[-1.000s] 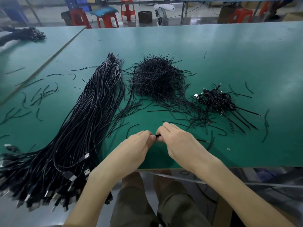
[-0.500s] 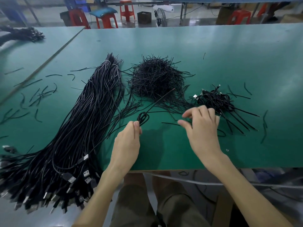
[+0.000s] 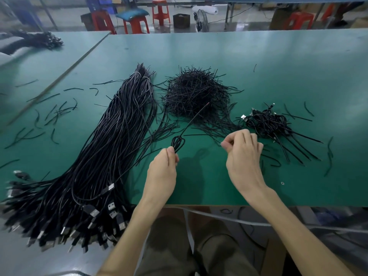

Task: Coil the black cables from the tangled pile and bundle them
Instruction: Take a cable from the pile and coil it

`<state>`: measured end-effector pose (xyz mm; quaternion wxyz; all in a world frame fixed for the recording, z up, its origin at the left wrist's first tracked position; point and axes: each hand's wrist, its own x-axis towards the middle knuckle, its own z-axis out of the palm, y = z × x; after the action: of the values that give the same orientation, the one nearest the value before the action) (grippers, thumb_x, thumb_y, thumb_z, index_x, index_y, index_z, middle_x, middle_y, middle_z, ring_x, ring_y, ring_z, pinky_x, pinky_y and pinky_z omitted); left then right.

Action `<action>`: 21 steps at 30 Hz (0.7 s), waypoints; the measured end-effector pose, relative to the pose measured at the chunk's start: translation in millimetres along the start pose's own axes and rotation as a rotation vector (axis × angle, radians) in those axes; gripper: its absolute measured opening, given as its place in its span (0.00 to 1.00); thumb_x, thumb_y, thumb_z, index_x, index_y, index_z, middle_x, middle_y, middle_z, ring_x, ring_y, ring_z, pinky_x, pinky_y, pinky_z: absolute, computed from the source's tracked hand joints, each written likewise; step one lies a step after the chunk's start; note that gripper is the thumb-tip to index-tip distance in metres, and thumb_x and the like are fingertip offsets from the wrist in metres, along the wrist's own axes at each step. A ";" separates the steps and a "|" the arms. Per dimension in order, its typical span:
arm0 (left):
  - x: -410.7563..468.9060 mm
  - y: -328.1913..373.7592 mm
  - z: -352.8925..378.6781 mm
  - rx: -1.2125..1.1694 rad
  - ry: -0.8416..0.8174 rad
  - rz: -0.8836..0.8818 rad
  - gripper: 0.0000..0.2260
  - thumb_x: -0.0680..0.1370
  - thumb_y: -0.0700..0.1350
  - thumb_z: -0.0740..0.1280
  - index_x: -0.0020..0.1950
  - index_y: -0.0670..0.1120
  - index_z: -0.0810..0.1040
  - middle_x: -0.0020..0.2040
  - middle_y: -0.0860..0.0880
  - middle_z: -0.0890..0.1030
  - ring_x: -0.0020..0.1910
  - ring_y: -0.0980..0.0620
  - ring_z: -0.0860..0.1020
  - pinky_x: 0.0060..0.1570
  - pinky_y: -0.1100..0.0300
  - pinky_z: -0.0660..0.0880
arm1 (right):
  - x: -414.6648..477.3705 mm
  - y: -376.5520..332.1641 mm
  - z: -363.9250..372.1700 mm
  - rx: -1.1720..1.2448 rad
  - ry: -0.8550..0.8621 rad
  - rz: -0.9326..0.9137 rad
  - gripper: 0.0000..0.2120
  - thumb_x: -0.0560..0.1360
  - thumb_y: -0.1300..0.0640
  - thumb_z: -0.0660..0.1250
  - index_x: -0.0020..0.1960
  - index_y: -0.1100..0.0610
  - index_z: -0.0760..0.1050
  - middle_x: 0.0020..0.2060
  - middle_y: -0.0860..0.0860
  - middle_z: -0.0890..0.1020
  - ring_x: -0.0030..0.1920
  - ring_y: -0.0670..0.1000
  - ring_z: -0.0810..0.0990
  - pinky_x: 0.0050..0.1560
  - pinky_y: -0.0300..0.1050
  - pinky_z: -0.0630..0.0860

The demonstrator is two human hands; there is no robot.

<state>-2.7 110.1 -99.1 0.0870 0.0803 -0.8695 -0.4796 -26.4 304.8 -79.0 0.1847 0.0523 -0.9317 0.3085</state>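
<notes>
Left hand (image 3: pixel 162 168) pinches the cable coil (image 3: pixel 177 143) at its base: looks light and springy, likely unwinds if released; right hand (image 3: pixel 243 154) fingers curled, contents unclear.

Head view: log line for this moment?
left hand: pinches coiled cable | right hand: curled beside tie pile, grip unclear | bundled cables: right of pile

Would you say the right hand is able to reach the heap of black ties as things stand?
Probably yes: the right hand is close to the heap of black ties, only loose ties lie between, and the coiled cable in the left hand sits aside.
</notes>
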 end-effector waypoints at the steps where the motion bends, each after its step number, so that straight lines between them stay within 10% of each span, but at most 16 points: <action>1: 0.3 0.5 -0.1 -0.010 -0.011 0.002 0.20 0.88 0.51 0.50 0.40 0.48 0.71 0.33 0.52 0.72 0.31 0.52 0.70 0.36 0.54 0.68 | -2.8 -5.4 -1.8 0.172 -0.052 0.043 0.05 0.83 0.60 0.63 0.48 0.55 0.72 0.46 0.48 0.76 0.49 0.50 0.72 0.52 0.42 0.64; 5: -0.8 2.7 2.8 0.007 -0.060 0.043 0.20 0.87 0.53 0.51 0.39 0.49 0.70 0.31 0.53 0.71 0.30 0.53 0.69 0.35 0.53 0.67 | -20.4 -31.9 -4.0 0.573 -0.221 0.101 0.05 0.80 0.59 0.69 0.48 0.52 0.76 0.38 0.46 0.82 0.43 0.43 0.80 0.46 0.32 0.73; 21: -15.8 23.8 -6.5 -0.136 -0.196 0.127 0.19 0.87 0.51 0.53 0.38 0.47 0.69 0.30 0.57 0.68 0.29 0.58 0.65 0.34 0.60 0.64 | -35.7 -43.8 -5.9 0.830 -0.237 0.226 0.12 0.76 0.58 0.74 0.53 0.56 0.71 0.40 0.55 0.83 0.45 0.55 0.83 0.53 0.53 0.79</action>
<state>12.8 120.9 -76.6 0.0372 -0.0284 -0.8426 -0.5365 17.7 272.5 -63.8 0.0052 0.0548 -0.7437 0.6663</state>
